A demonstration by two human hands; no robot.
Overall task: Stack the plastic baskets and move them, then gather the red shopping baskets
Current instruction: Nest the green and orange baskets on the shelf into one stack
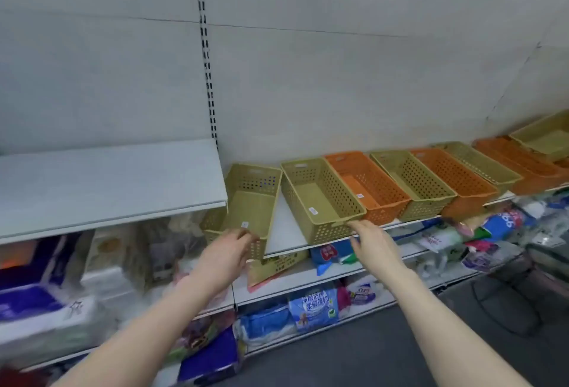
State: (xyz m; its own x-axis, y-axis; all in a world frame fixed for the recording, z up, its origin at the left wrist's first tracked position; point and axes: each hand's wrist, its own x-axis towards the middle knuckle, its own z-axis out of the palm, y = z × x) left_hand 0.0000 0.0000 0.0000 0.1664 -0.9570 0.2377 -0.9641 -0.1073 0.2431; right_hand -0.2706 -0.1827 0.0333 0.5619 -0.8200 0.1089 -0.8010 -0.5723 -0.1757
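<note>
Frame centre: left hand (228,248) curls over near rim of leftmost olive-green perforated plastic basket (249,202) — long axis running away. Right hand (374,243), fingers straight, touches front rim of neighbouring olive-green perforated basket (320,199).

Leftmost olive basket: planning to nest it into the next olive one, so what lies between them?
Only a bare wedge of white shelf separates the leftmost olive basket from the next olive basket, as the head view shows.

Lower-left packaged goods (46,303) blurred, farthest green basket (545,137) cut by the right edge, basket stickers (312,210) too small to read, hold of the left hand (226,251) on the leftmost basket (252,199) unclear.
</note>
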